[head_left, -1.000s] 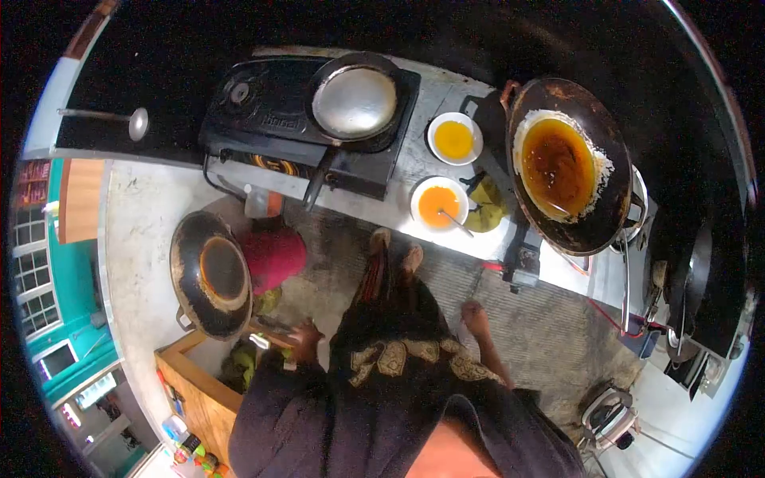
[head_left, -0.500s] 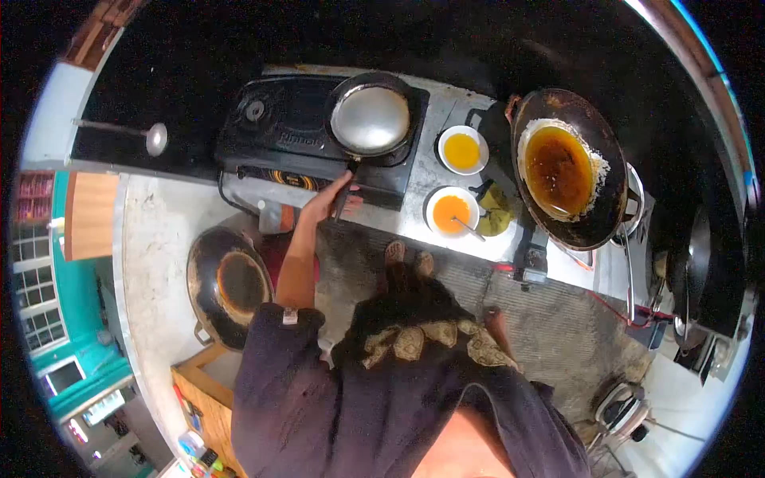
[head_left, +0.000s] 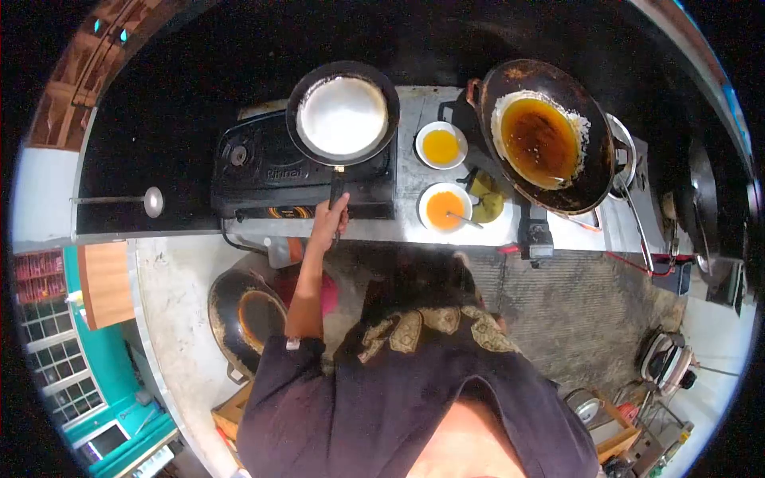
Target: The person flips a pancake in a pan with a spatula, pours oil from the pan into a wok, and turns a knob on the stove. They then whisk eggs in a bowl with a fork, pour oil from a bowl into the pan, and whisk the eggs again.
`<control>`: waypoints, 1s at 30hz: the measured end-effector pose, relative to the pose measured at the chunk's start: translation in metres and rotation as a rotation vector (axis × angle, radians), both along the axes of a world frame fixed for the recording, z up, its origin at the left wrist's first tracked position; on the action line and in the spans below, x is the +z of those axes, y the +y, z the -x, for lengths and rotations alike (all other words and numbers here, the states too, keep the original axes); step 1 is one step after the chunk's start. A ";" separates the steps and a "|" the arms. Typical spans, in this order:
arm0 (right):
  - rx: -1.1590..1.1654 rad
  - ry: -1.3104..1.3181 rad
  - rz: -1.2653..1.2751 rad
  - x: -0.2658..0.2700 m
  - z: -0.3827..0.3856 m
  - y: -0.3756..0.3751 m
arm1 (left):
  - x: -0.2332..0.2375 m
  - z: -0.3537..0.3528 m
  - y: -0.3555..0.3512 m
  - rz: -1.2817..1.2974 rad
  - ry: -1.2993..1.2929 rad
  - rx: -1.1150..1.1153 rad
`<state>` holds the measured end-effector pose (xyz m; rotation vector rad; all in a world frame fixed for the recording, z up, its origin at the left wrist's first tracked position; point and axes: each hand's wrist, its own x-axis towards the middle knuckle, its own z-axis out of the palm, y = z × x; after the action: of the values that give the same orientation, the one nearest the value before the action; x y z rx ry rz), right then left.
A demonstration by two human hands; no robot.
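My left hand [head_left: 328,221] is wrapped round the black handle of a frying pan [head_left: 343,115]. The pan looks raised over the black gas stove [head_left: 279,179], its bright inside facing up; glare hides whether a thin layer lies in it. To its right stand a white bowl of clear yellow liquid [head_left: 441,146] and, closer to me, another bowl of orange liquid [head_left: 444,209] with a spoon in it. My right hand is out of view.
A large dark wok [head_left: 550,131] with brown oil sits at the right of the counter. Beside the bowls lies a green cloth-like thing [head_left: 488,205]. A ladle [head_left: 151,202] is at the far left. Another wok [head_left: 247,315] stands low at left.
My left hand has closed round the handle, where its fingers were spread before. The pan has come up and shifted left, looking larger. The view has also shifted.
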<state>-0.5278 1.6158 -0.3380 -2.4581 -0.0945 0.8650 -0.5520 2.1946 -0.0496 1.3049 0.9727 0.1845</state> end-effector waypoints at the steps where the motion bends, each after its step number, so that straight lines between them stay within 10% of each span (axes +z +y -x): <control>1: 0.026 -0.011 0.009 0.001 -0.006 0.002 | 0.006 -0.005 -0.002 -0.026 0.007 -0.002; 10: -0.106 -0.027 -0.313 -0.028 -0.090 -0.034 | 0.064 -0.083 -0.077 -0.308 0.137 -0.178; 18: -0.184 -0.034 -0.258 0.045 -0.096 -0.082 | 0.074 -0.161 -0.151 -0.935 0.368 -0.362; 20: -0.087 -0.061 -0.031 -0.029 -0.085 -0.126 | 0.054 -0.173 -0.158 -1.203 0.347 -0.349; 22: 0.144 -0.015 0.077 -0.030 -0.085 -0.145 | 0.058 -0.188 -0.173 -1.211 0.360 -0.354; 23: -0.143 0.068 0.044 -0.013 -0.081 -0.144 | 0.064 -0.194 -0.183 -1.210 0.367 -0.367; 30: -0.166 0.013 0.076 0.022 -0.086 -0.153 | 0.064 -0.223 -0.211 -1.359 0.340 -0.374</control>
<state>-0.4416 1.4626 -0.3163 -2.4884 0.1479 0.8253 -0.3290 1.9840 0.0146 2.8064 0.8299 0.3669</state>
